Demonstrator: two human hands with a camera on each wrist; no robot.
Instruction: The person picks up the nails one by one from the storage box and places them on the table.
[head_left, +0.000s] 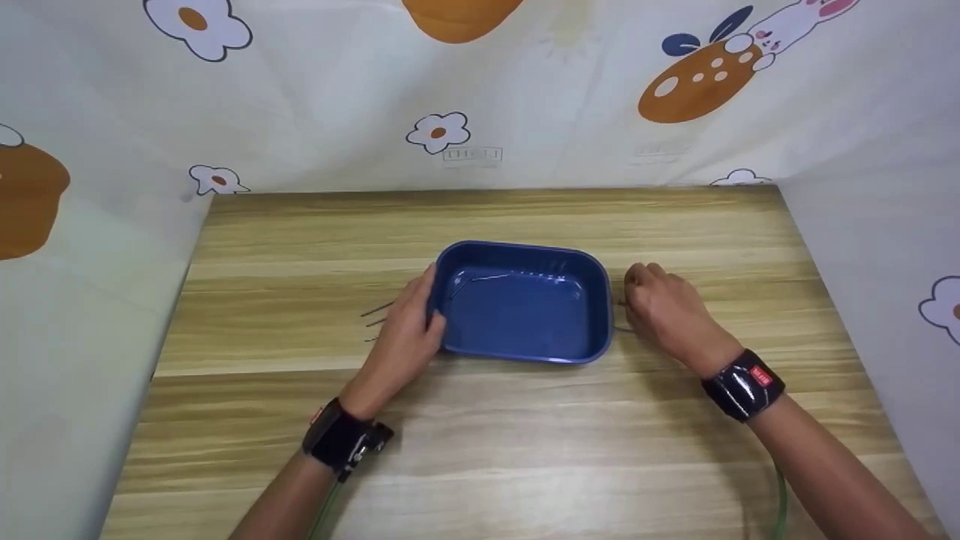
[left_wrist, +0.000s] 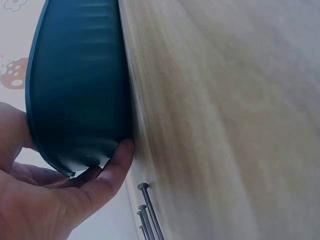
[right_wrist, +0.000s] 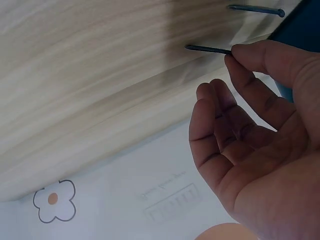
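Note:
A blue rectangular tray (head_left: 525, 322) rests on the table. At its left end, my left hand (head_left: 405, 322) grips the wall; the left wrist view shows fingers on both sides of the rim. Beyond the tray's right end, my right hand (head_left: 670, 315) pinches a dark nail (right_wrist: 207, 49) between thumb and index finger, its pointed end sticking out. Another nail (right_wrist: 256, 9) lies on the table close to the tray. Several nails (left_wrist: 152, 212) lie side by side by my left hand, partly hidden by it in the head view. Thin nail-like pieces (head_left: 489, 277) show inside the tray.
The wood-grain table (head_left: 510, 442) is bordered at the back and sides by a pale printed cloth (head_left: 322, 112). Black bands with devices circle both wrists, and a green cable (head_left: 781, 499) runs along the right forearm.

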